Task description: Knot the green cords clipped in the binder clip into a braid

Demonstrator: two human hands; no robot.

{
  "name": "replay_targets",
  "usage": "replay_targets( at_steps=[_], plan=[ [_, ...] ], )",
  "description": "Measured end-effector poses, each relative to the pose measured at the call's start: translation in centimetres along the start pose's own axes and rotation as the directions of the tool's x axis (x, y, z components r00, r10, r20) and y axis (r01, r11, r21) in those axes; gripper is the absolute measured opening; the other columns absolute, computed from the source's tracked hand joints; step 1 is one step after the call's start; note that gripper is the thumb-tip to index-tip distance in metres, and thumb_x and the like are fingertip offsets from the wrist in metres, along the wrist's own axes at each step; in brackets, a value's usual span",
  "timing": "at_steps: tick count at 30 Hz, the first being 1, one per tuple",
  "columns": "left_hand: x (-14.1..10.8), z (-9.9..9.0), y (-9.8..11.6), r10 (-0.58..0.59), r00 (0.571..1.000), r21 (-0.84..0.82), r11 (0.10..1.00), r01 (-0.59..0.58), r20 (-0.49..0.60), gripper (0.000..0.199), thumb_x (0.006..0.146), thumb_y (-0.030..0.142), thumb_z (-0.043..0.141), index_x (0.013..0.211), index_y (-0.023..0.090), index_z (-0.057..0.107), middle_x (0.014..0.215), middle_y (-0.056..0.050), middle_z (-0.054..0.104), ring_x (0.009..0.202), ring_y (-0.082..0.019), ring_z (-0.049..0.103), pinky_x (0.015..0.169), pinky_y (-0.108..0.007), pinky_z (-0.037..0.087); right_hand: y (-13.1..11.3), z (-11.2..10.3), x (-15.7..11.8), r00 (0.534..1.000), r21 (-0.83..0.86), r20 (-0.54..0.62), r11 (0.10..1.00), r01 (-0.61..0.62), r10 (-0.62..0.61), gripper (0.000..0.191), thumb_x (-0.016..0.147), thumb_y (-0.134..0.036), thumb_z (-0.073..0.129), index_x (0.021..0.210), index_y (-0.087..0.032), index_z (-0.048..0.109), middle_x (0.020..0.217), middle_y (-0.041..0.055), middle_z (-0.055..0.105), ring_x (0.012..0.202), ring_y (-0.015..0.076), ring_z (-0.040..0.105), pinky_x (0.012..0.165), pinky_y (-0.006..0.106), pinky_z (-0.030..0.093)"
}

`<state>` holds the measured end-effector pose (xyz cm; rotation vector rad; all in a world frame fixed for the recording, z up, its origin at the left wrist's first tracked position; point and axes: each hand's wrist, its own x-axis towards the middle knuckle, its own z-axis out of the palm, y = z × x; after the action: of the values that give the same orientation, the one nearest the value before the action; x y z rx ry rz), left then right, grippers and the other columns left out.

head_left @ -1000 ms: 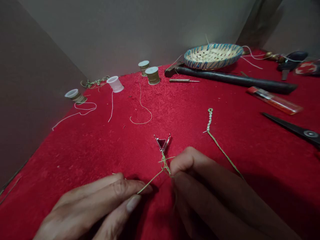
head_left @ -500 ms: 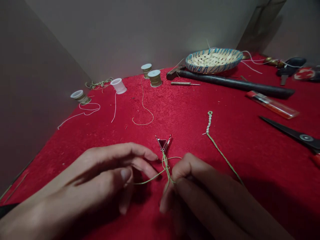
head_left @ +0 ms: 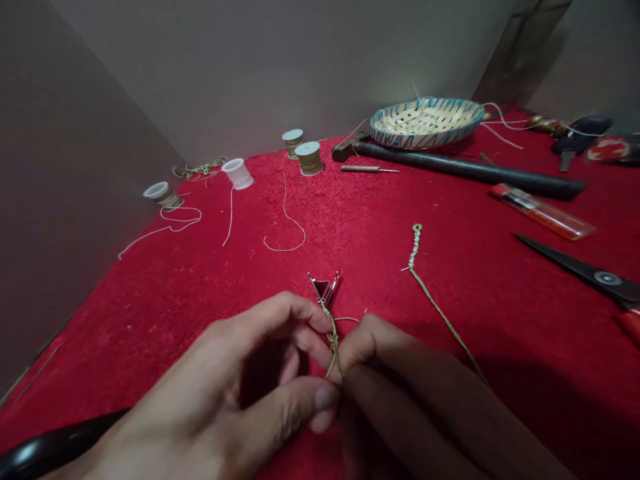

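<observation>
A small metal binder clip (head_left: 324, 289) lies on the red cloth, and a knotted green cord (head_left: 333, 343) runs down from it. My left hand (head_left: 245, 380) curls around the cord from the left, and my right hand (head_left: 395, 393) pinches it from the right. Their fingertips nearly meet, hiding the lower part of the cord. To the right of my right hand lies a separate length of green cord (head_left: 416, 247), beaded or knotted at its top end.
Several thread spools (head_left: 309, 158) and a white plastic bobbin (head_left: 238, 173) stand at the back, with loose white cord. A woven basket (head_left: 425, 123), a long dark-handled hammer (head_left: 470, 170), an awl (head_left: 370, 169) and black scissors (head_left: 600, 279) lie at the right. Grey walls bound the left and back.
My left hand has moved right and closed in on the cord beside my right hand. The loose cord end at the left is now hidden under my fingers.
</observation>
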<state>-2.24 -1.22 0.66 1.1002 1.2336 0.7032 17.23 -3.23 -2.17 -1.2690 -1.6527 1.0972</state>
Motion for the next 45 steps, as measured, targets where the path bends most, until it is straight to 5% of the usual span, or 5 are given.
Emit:
replay_targets(
  at_steps=[8,13,27,35,45],
  plan=[
    [1.7,-0.4,0.4,-0.254,0.945,-0.058,0.961,0.271,0.208,0.032,0.091,0.053,0.081,0.098,0.024,0.071,0.068,0.003,0.062,0.051,-0.008,0.033,0.044,-0.021,0.021,-0.2,0.0,-1.2,0.996,-0.093,-0.085,0.996,0.010,-0.018,0.026,0.103,-0.015,0.058,0.092,-0.034,0.071,0.085,-0.0065,0.082,0.077,0.0149,0.081,0.062,0.014,0.064],
    [0.9,-1.2,-0.2,-0.324,0.917,-0.105,0.929,0.355,0.231,0.028,0.096,0.053,0.075,0.098,0.025,0.072,0.081,0.001,0.063,0.068,-0.013,0.044,0.059,-0.024,0.033,-0.1,0.3,-1.9,0.980,-0.161,-0.167,0.984,0.080,-0.107,0.025,0.104,-0.016,0.056,0.096,-0.033,0.072,0.103,-0.0039,0.084,0.089,0.0163,0.082,0.074,0.015,0.066],
    [1.0,-1.5,-1.7,-0.125,0.989,-0.021,0.992,0.127,0.078,0.023,0.092,0.047,0.080,0.085,0.026,0.076,0.078,-0.001,0.069,0.073,-0.019,0.062,0.069,-0.027,0.052,-0.2,-0.4,-1.5,0.994,-0.061,-0.084,0.996,0.061,-0.066,0.024,0.102,-0.014,0.059,0.093,-0.032,0.072,0.089,-0.0059,0.083,0.072,0.0140,0.079,0.061,0.013,0.064],
    [0.6,-0.4,-2.0,-0.258,0.956,-0.320,0.902,0.290,0.138,0.028,0.097,0.047,0.075,0.085,0.022,0.072,0.057,0.004,0.056,0.046,-0.007,0.030,0.042,-0.021,0.019,-1.2,-0.1,-2.1,0.989,-0.150,-0.143,0.988,0.026,-0.047,0.015,0.103,-0.021,0.062,0.095,-0.030,0.070,0.096,-0.0046,0.083,0.078,0.0148,0.080,0.072,0.016,0.065],
    [0.8,0.5,-1.2,-0.248,0.951,-0.304,0.906,0.295,0.184,0.027,0.093,0.043,0.079,0.085,0.017,0.078,0.068,-0.001,0.066,0.043,-0.003,0.026,0.039,-0.019,0.016,0.5,0.1,-1.6,0.991,-0.170,-0.090,0.982,0.084,-0.101,0.013,0.101,-0.024,0.058,0.093,-0.031,0.066,0.083,-0.0039,0.080,0.064,0.0163,0.076,0.060,0.021,0.065]
  ],
)
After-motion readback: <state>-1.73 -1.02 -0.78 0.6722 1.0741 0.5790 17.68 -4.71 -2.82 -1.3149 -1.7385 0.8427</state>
